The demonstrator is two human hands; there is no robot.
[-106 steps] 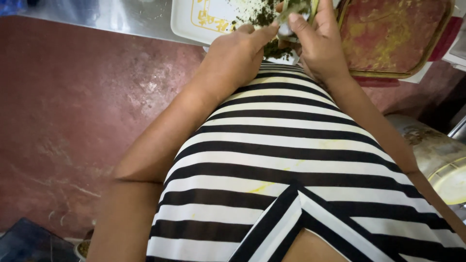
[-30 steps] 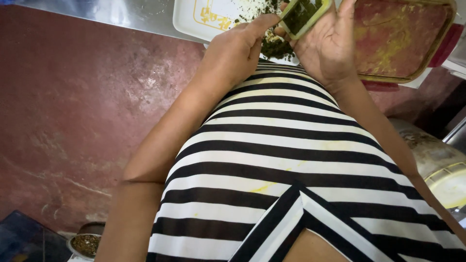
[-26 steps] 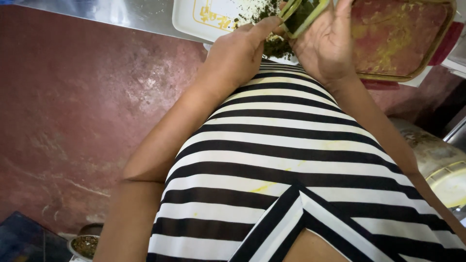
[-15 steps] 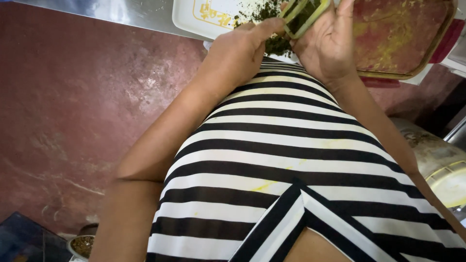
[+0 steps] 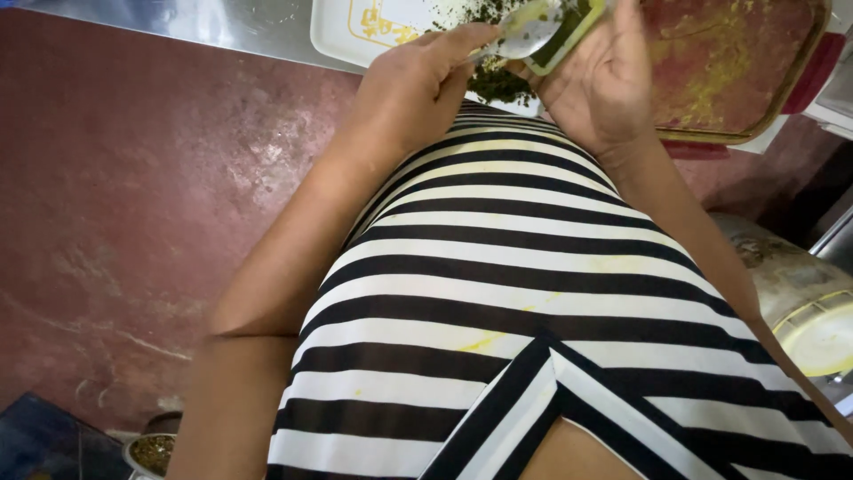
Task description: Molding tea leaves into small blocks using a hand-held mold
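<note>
Our left hand (image 5: 418, 84) pinches the handle of a metal spoon (image 5: 526, 34), whose bowl points toward the small green-rimmed container (image 5: 569, 31) that our right hand (image 5: 600, 84) cups from below, fingers curled around it and tilting it toward us. The container is packed with dark green chopped herb, and the spoon bowl sits at its open mouth. A second ago no spoon bowl showed and the container's dark inside faced the camera more squarely; now the spoon has come up between the hands and the container is turned more on edge, near the top border of the view.

Just under the hands a heap of the same chopped greens (image 5: 498, 84) lies on a white tray (image 5: 355, 36), which carries a yellow printed mark in one corner. To the right of it sits a brown tray (image 5: 755, 80) with a tan rim, smeared with yellowish residue.

Our striped black-and-white top (image 5: 524, 293) fills the middle of the view and hides much of what lies below the hands. To the left runs a worn reddish floor (image 5: 133, 178). At lower right a round metal pot (image 5: 791, 284) with a pale yellowish top shows, and at lower left a small bowl (image 5: 151, 452) of greenish bits.
</note>
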